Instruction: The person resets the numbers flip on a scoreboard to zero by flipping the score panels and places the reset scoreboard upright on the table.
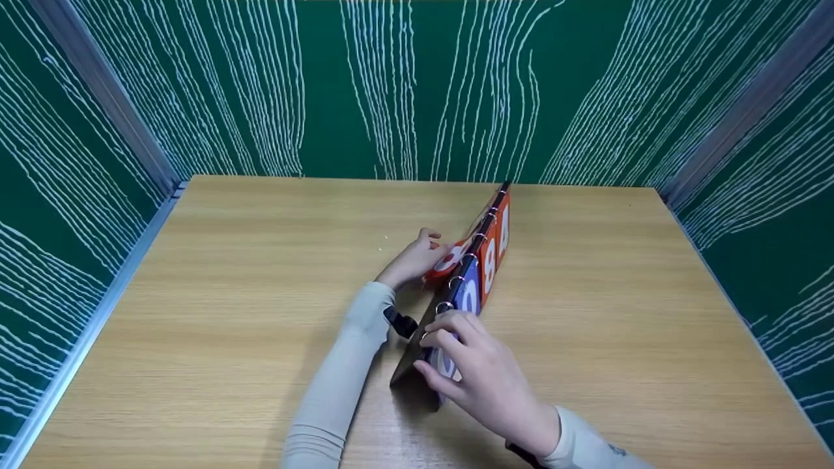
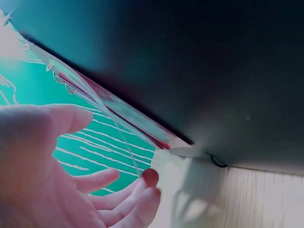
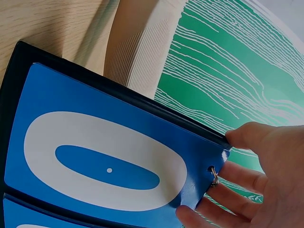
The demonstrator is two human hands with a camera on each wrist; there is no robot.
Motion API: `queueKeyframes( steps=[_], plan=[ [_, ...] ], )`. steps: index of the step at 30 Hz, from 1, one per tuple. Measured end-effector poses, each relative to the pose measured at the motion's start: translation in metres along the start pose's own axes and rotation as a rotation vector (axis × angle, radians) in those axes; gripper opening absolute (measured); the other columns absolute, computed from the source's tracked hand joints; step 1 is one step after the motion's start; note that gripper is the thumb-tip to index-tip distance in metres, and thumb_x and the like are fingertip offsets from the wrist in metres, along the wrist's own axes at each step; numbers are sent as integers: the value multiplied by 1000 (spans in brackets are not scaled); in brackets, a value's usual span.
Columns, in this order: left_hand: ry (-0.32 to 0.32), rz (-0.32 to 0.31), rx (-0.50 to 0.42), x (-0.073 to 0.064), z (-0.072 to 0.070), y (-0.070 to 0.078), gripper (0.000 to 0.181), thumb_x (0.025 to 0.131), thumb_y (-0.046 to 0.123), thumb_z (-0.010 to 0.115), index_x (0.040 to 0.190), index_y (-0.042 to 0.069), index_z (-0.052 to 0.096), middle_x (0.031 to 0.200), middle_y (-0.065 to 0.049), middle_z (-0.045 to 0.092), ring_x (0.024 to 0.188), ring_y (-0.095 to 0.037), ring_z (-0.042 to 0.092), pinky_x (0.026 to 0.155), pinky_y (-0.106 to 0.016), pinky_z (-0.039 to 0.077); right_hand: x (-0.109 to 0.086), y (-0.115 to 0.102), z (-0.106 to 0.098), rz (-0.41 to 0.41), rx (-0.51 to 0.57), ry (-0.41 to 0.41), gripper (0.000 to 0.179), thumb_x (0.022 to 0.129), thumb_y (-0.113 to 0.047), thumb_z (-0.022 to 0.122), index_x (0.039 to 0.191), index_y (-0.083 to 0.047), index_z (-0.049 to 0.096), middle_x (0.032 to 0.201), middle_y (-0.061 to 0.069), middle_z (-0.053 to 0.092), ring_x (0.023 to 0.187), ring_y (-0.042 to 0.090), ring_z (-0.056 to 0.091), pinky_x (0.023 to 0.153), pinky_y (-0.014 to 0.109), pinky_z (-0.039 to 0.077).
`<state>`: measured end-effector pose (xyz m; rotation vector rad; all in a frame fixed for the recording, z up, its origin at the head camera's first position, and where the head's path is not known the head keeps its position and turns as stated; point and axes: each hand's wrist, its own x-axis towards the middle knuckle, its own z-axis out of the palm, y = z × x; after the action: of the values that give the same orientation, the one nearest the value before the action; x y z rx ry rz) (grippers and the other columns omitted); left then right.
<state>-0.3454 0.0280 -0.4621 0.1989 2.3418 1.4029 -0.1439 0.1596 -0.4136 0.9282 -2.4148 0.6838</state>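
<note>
The scoreboard (image 1: 470,293) stood tented on the surface (image 1: 260,293); at five o'clock the right hand (image 1: 485,371) gripped its near end, as if steadying it; at ten, the loose-fingered left hand (image 1: 417,257) perhaps touched a red card (image 1: 448,260).

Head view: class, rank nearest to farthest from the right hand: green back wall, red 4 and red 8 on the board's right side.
1. Red 8: right side, ahead of the right hand.
2. Red 4: same side, beyond the 8.
3. Green back wall: behind the table.
</note>
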Motion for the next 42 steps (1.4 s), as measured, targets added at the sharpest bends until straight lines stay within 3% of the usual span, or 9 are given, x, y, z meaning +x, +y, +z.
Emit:
queueKeyframes(
  steps=[10, 14, 17, 21, 24, 31, 34, 37, 42],
  plan=[
    [165, -41, 13, 4, -8, -1, 50, 104, 37, 42, 142, 5, 40, 142, -19, 58, 125, -29, 56, 112, -41, 43, -1, 1, 2, -6, -12, 14, 22, 86, -27, 81, 101, -19, 67, 112, -3, 64, 108, 13, 61, 84, 29, 58],
    [205, -99, -42, 3, -15, 1, 48, 105, 39, 42, 143, 9, 39, 139, -17, 58, 118, -26, 57, 103, -38, 46, 0, 0, 2, -3, -6, 7, 22, 87, -28, 80, 102, -19, 68, 112, -3, 64, 108, 13, 61, 85, 29, 58],
    [237, -99, -99, 1, -22, 3, 47, 105, 38, 43, 143, 10, 40, 141, -16, 56, 118, -25, 57, 97, -37, 46, -1, 0, 2, 0, -5, 1, 21, 88, -29, 79, 102, -20, 67, 112, -4, 64, 108, 12, 60, 84, 28, 58],
    [291, -24, -173, -3, -30, 7, 43, 106, 30, 45, 142, 6, 42, 146, -16, 52, 131, -27, 54, 108, -37, 45, -1, 1, 2, -16, -9, 17, 20, 88, -29, 78, 102, -19, 68, 112, -4, 65, 107, 13, 61, 83, 28, 58],
    [342, 27, -223, -9, -35, 13, 43, 106, 25, 48, 143, 3, 42, 149, -15, 49, 141, -27, 47, 120, -40, 38, 0, 1, 2, -29, -14, 32, 20, 87, -28, 79, 102, -18, 68, 111, -2, 66, 107, 14, 62, 81, 28, 58],
    [455, 70, -328, -23, -40, 32, 44, 106, 20, 53, 145, 11, 37, 154, -9, 37, 144, -26, 40, 122, -41, 36, 0, 1, 1, -21, -26, 20, 20, 87, -29, 78, 102, -20, 68, 112, -3, 65, 108, 14, 61, 83, 27, 58],
    [497, 134, -382, -30, -41, 39, 44, 105, 16, 54, 145, 11, 36, 155, -9, 36, 143, -27, 41, 121, -40, 39, 1, 0, 1, -17, -25, 16, 20, 87, -29, 78, 102, -20, 68, 112, -4, 65, 108, 14, 62, 84, 28, 58],
    [502, 229, -462, -37, -41, 46, 45, 104, 11, 54, 145, 11, 34, 155, -10, 34, 140, -29, 45, 117, -39, 44, 1, 0, 1, -17, -20, 16, 20, 87, -28, 78, 101, -19, 68, 111, -3, 65, 108, 14, 62, 83, 28, 58],
    [435, 400, -582, -46, -39, 53, 50, 104, 6, 52, 148, 4, 27, 154, -17, 34, 133, -34, 53, 110, -41, 51, 1, -1, 0, -10, -15, 8, 20, 87, -29, 78, 102, -19, 68, 111, -4, 65, 105, 14, 62, 81, 28, 59]
  ],
)
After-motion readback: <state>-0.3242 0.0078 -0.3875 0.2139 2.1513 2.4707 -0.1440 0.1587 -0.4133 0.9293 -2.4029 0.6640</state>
